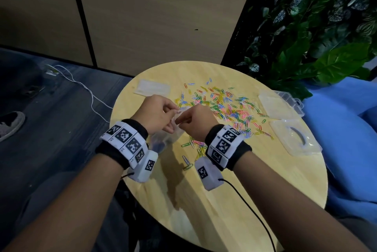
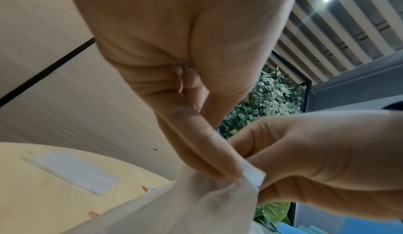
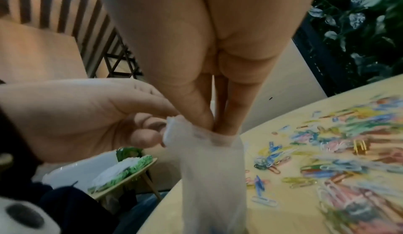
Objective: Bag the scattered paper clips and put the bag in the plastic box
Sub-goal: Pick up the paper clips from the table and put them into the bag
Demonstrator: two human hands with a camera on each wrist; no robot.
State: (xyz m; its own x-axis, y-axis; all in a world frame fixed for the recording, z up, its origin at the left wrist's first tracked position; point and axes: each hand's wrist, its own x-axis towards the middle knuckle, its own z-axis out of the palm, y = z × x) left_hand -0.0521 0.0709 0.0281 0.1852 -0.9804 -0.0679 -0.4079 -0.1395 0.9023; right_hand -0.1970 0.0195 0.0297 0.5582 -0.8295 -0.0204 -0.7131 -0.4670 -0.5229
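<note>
A spare flat clear bag (image 1: 152, 88) is seen lying near the far-left edge of the round wooden surface (image 1: 255, 180). The left hand (image 1: 157, 113) is held above the left part of the surface, fingers curled, the top rim of a clear plastic bag (image 1: 165, 139) being pinched between thumb and fingertips (image 2: 220, 168). The bag is hung below and between both hands, its lower end down near the left edge of the surface; it is thin, translucent and crumpled, with a few dark blurred items at the bottom that cannot be made out. The bag mouth (image 3: 196, 132) is seen held open in the right wrist view. The right hand (image 1: 195, 122) is placed just beside the left, touching the same rim; its fingers (image 3: 202, 115) are curled down and pinched together at the bag mouth, tips inside the opening. Whether a clip is held there cannot be told.

The paper clips (image 1: 224, 107) are scattered right of the hands across the middle and far part of the surface, in pink, green, blue, yellow and white; a few more lie near the right wrist (image 1: 195, 145). The clear plastic box (image 1: 285, 103) is set at the right edge, with its loose lid (image 1: 295, 139) just nearer, flat, handle cut-out visible.
</note>
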